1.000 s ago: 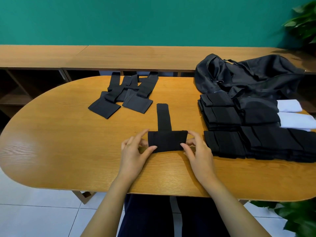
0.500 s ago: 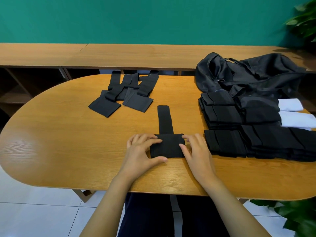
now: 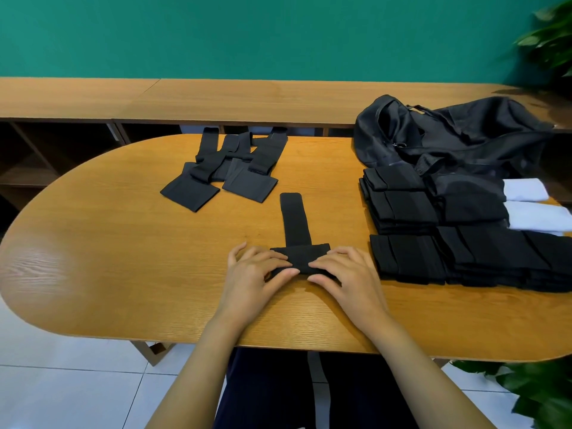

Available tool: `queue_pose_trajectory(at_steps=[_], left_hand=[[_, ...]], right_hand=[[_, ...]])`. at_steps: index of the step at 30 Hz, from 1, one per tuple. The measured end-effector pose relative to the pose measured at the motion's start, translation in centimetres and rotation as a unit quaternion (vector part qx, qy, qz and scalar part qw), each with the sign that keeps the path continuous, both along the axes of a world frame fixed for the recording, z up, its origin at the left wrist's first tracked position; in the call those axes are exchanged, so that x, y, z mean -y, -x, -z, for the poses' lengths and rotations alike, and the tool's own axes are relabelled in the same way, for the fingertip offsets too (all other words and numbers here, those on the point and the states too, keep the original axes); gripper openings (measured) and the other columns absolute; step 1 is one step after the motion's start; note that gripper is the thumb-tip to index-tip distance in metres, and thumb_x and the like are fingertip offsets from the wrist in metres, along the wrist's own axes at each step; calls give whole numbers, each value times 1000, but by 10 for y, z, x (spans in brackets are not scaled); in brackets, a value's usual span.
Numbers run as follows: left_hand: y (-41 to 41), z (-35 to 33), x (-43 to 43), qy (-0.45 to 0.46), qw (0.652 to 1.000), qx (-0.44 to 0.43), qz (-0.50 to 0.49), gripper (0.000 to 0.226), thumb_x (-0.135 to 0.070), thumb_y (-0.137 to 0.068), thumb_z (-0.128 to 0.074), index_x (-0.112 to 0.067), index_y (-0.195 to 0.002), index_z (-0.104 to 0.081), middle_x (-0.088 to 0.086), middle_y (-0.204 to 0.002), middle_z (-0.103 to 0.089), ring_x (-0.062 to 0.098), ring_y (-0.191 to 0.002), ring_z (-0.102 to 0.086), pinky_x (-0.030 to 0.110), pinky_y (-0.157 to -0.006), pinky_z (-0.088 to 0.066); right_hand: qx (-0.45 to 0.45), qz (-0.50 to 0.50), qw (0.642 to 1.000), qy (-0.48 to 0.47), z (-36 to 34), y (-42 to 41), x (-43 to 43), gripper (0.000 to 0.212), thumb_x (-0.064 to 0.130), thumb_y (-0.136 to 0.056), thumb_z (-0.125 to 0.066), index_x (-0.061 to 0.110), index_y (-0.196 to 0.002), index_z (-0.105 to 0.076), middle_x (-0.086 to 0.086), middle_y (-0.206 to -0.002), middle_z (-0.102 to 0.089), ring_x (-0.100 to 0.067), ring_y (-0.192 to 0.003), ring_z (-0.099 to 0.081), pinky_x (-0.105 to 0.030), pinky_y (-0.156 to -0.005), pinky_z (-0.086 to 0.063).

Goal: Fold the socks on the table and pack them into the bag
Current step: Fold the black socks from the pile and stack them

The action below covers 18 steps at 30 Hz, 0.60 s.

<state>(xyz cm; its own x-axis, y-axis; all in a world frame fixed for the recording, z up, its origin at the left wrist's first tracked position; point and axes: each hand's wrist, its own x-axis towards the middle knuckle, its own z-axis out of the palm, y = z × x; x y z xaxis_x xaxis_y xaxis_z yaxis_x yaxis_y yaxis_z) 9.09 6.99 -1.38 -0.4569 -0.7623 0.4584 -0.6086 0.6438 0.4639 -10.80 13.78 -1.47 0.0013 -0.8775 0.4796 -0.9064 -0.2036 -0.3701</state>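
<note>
Looking down via the head cam: both hands work one black sock (image 3: 295,224) at the near-centre of the oval wooden desk (image 3: 123,243). The sock makes a T. A narrow strip runs away from the person, flat on the wood, and its near end is folded into a thick crosswise band. L hand (image 3: 252,274) has the band's left end, w/ fingers on top and thumb along the near edge. Fabric shows btwn them, so it pinches the sock. R hand (image 3: 346,274) does the same at the right end, fingers on top, thumb at the near edge. The two thumb tips nearly meet in front of the band.

Far side, left of ctr: unfolded black socks (image 3: 226,168) in a loose overlapping heap, well apart from the hands. Right side: folded black socks (image 3: 433,230) stacked in rows, near the R hand but not touching it. Two white folded pieces (image 3: 532,205) lie at the stack's right edge. The black bag (image 3: 448,134) lies slumped behind the stack, touching its far row; can't tell if it's unzipped. Behind the desk: low wooden unit (image 3: 216,100), green wall (image 3: 247,32), plant (image 3: 551,35) at right.
</note>
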Motion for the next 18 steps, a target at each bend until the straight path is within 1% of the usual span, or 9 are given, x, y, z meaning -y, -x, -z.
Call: queue_pose_trajectory(at_steps=[4,7,10,13,16,18], left_hand=[[-1,-2,-2,1,1000,-30,6,58,-77,-81,-45,-30,-101,-74,-21,-101,-68,-5,-105,-53,35,-114,-15],[-1,-4,-2,2,999,-40,8,58,-77,-78,-50,-29,-100,-74,-21,-101,-67,0,-105,-54,40,-113,-20],[-1,-4,-1,-6,999,-46,2,53,-71,-79,-53,-27,-99,-74,-24,-99,-64,1,-104,-53,46,-111,-25],[-1,-4,1,-16,998,-52,-3,46,-66,-81,-51,-27,-90,-73,-26,-92,-59,1,-99,-52,45,-109,-26],[-1,-2,2,-14,998,-54,-15,44,-65,-83,-49,-26,-85,-71,-23,-85,-57,3,-93,-53,44,-108,-27],[-2,-1,2,-11,998,-56,-29,43,-63,-84,-50,-25,-83,-70,-19,-82,-57,3,-91,-52,45,-107,-28]], right_hand=[[14,12,999,32,-1,-1,0,36,47,-95,-43,27,-101,-73,15,-94,-69,-6,-100,-50,-19,-91,-24],[32,16,999,30,-3,-1,-1,36,45,-96,-42,26,-98,-72,14,-90,-67,-4,-96,-48,-20,-87,-26],[51,18,998,19,-5,-1,-1,35,44,-96,-40,26,-98,-71,16,-89,-65,-2,-93,-46,-22,-84,-28],[66,15,997,26,-6,-1,-1,33,44,-95,-43,26,-99,-71,20,-89,-60,1,-92,-46,-22,-83,-29],[81,24,995,44,-9,-2,-1,34,47,-92,-47,25,-102,-72,24,-93,-52,9,-92,-40,-20,-82,-31],[89,32,995,36,-11,-3,-2,40,53,-90,-48,25,-109,-70,24,-94,-51,11,-93,-36,-16,-84,-31]])
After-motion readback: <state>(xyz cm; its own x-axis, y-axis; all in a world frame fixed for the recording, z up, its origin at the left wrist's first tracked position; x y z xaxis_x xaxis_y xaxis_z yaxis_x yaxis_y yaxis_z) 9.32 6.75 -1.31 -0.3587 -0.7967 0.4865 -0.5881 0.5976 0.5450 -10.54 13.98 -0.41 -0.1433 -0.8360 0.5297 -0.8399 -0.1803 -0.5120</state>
